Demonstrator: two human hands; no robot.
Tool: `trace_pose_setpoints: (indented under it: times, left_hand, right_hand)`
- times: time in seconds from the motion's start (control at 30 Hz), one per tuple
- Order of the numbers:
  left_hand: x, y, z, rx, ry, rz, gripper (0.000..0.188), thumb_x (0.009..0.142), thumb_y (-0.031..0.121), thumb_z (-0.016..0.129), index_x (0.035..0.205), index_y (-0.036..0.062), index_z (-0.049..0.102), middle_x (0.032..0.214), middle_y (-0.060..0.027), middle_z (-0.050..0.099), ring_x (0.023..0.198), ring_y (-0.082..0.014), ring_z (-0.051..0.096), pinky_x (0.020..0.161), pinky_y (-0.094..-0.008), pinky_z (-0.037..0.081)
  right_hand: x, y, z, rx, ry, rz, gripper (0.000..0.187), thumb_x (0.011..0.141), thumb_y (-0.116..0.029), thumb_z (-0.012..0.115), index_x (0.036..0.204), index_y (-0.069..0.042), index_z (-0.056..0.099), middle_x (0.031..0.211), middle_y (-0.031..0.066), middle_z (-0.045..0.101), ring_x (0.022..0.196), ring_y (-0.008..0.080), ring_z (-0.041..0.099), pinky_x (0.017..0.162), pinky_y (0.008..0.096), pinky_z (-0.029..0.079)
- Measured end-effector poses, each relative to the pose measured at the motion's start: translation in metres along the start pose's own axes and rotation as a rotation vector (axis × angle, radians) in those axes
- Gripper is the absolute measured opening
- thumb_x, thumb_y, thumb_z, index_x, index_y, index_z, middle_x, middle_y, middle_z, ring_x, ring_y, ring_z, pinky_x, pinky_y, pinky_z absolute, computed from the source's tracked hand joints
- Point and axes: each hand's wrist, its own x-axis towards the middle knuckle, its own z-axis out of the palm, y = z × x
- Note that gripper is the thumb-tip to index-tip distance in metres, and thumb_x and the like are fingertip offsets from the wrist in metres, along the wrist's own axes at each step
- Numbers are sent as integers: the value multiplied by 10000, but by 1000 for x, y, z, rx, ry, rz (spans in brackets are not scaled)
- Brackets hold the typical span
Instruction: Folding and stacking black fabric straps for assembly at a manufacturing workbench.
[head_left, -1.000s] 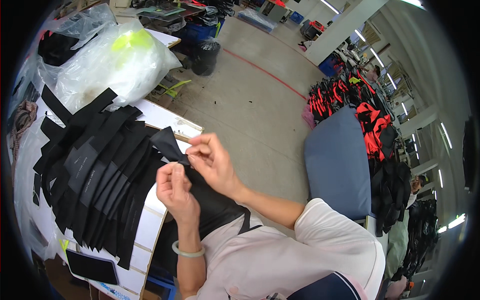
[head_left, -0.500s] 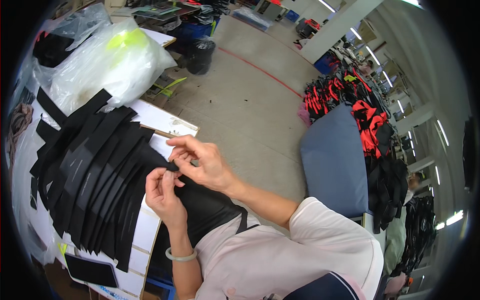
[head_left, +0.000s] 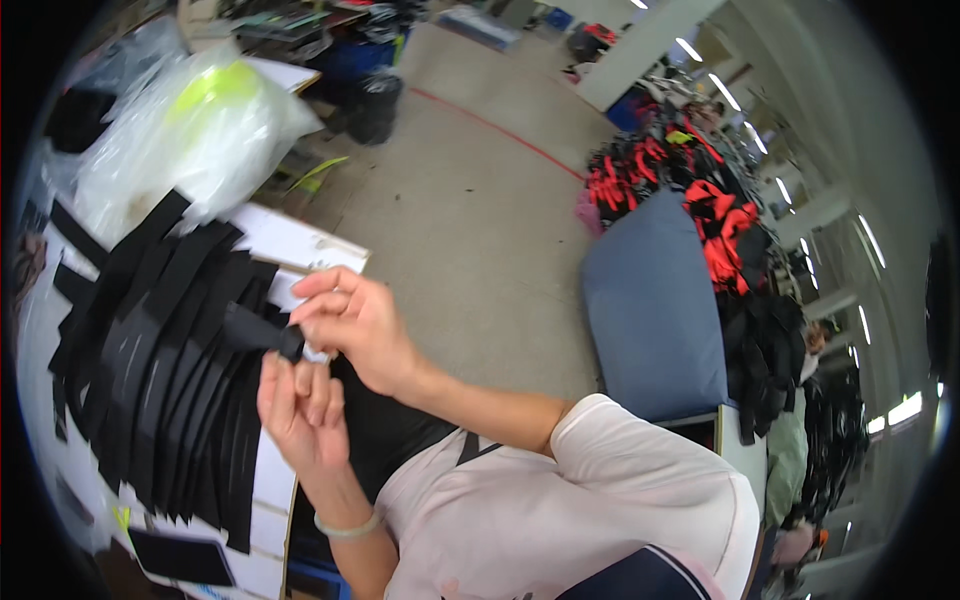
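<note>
Both my hands meet at the near right edge of a pile of black fabric strips (head_left: 165,370) on the white table. Between them is the end of one black fabric strip (head_left: 255,328), bent at its tip. My right hand (head_left: 350,325) pinches that end from above, thumb and index finger together. Just below, my left hand (head_left: 305,400) has its fingertips closed on the same end. The exact fold is hidden by my fingers and slightly blurred. The other strips fan out in overlapping layers toward the left.
A dark phone (head_left: 180,556) lies at the table's near edge. Beyond the strips sits a bulging clear plastic bag (head_left: 190,140). To the right stand a grey-blue padded panel (head_left: 655,310) and heaps of black and red goods (head_left: 725,235). A red line (head_left: 500,132) crosses the floor.
The view has shifted slightly, so the scene sits further left. My hands still hold the strip end, which now shows bent up between the fingertips; my left hand has turned a little.
</note>
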Motion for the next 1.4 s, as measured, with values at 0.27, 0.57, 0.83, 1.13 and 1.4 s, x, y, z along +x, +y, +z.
trace_pose_setpoints:
  times: [0.27,0.57,0.83,1.13,1.4]
  left_hand:
    - [-9,11,1,23,71,43,105,925,91,490,880,-3,505,605,-33,494,354,-64,358,327,-185,268]
    - [-10,13,-4,240,187,171,170,910,122,573,785,29,505,570,-23,488,367,-54,386,340,-175,276]
    - [-14,18,2,317,240,264,202,909,138,583,759,30,503,554,3,463,374,-42,357,351,-175,254]
    - [-11,13,-11,288,140,220,183,920,145,568,797,31,493,573,-4,468,399,-35,367,368,-177,261]
    - [-18,12,-8,273,177,191,153,916,138,572,831,27,510,638,-20,514,430,-49,399,388,-172,315]
  right_hand:
    - [6,-16,-1,453,-272,503,346,755,25,625,1084,36,520,841,95,605,586,97,535,465,191,408]
    - [-5,-16,23,-114,-144,166,342,751,59,623,1091,58,586,896,92,644,674,58,567,528,164,438]
    - [-5,2,4,707,-286,638,301,750,89,556,1049,67,573,605,7,519,400,22,348,356,171,284]
    - [2,10,-1,723,-195,716,309,814,13,619,1109,68,545,901,169,617,470,35,429,361,162,362]
    - [-1,-10,2,647,-477,723,319,801,42,616,1114,66,560,671,24,538,416,27,413,374,161,355]
